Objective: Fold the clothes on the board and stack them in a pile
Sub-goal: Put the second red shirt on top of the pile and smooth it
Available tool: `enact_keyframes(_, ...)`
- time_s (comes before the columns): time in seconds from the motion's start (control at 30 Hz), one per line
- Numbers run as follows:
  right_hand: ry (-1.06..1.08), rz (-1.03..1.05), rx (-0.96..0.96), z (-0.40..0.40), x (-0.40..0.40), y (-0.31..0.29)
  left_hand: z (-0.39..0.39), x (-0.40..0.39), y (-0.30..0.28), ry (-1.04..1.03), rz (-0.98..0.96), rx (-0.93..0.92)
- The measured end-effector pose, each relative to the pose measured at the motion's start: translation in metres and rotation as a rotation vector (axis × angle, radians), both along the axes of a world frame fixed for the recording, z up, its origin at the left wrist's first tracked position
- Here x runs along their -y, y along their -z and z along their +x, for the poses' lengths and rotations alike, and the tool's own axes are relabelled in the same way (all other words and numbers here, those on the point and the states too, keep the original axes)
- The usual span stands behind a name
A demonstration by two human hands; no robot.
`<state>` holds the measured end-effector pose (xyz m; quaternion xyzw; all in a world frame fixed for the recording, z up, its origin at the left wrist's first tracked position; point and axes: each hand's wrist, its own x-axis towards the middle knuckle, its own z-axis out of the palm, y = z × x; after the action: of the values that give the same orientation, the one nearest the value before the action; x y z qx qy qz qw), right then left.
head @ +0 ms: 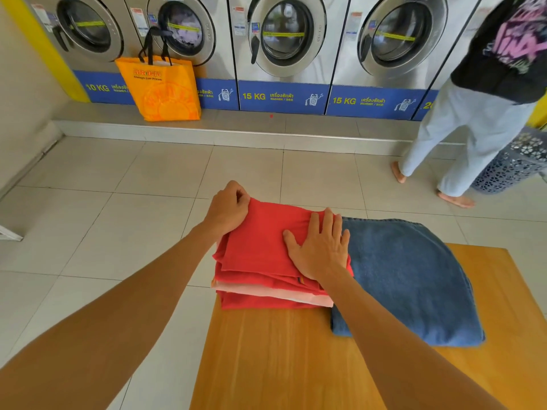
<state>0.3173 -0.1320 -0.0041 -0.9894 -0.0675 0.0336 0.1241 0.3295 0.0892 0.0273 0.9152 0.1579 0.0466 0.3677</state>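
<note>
Forearms: two bare forearms reach in from the bottom edge of the view, out over the board.
Board: a wooden board [266, 365] fills the lower middle and right; its left edge runs up to the pile, and its far right corner shows past the denim.
Pile: a stack of folded clothes [260, 279] sits at the board's far left corner, mostly red layers with one pale pink layer near the bottom.
Top garment: a red cloth [266, 232] lies folded on top of the pile.
Left hand: the left hand [228, 207] is curled closed, pinching the far left corner of the red cloth.
Right hand: the right hand [319, 247] lies flat with fingers spread, pressing the right side of the red cloth.
Denim: a folded blue denim piece [414, 279] lies just beside the pile, towards the board's right edge.
Background: a row of washing machines [284, 39] lines the far wall; an orange bag [162, 90] stands on the step below them; another person [488, 99] stands at far right beside a patterned laundry basket [515, 164].
</note>
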Motion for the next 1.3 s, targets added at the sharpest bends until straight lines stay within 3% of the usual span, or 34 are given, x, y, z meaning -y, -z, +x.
enact_keyframes(0.07,-0.003,0.007,0.006,0.0,0.001,0.001,0.002,0.001,0.002,0.013,-0.031,-0.023)
enact_keyframes(0.2,-0.003,0.024,0.005,0.0,0.002,0.002,0.009,-0.008,0.005,0.092,0.128,-0.15)
enact_keyframes(0.57,0.003,0.084,0.018,-0.003,0.007,0.004,0.005,-0.008,0.02,-0.184,0.26,-0.195)
enact_keyframes(0.67,0.015,0.085,0.022,-0.004,0.005,0.005,0.002,0.008,0.001,-0.169,0.501,0.095)
enact_keyframes(0.73,0.016,0.089,0.016,-0.003,0.005,0.006,-0.007,0.034,-0.007,0.014,0.538,0.338)
enact_keyframes(0.77,0.013,0.094,0.012,-0.004,0.005,0.006,-0.015,0.048,-0.004,0.138,0.552,0.365)
enact_keyframes(0.87,-0.009,0.146,-0.01,-0.005,0.011,0.008,-0.047,0.073,0.019,0.323,0.63,0.105)
enact_keyframes(1.0,0.015,0.227,-0.041,-0.001,0.019,0.009,-0.051,0.059,0.034,0.173,0.571,-0.05)
enact_keyframes(1.1,0.202,0.28,-0.213,0.011,0.028,0.001,-0.048,0.056,0.034,0.11,0.51,-0.098)
enact_keyframes(1.17,0.296,0.206,-0.29,0.019,0.035,-0.006,-0.05,0.057,0.036,0.081,0.47,-0.109)
enact_keyframes(1.23,0.204,0.064,-0.102,0.017,0.03,-0.011,-0.05,0.057,0.037,0.077,0.459,-0.114)
enact_keyframes(1.3,0.014,0.074,0.079,0.006,0.016,-0.015,-0.049,0.058,0.04,0.067,0.462,-0.104)
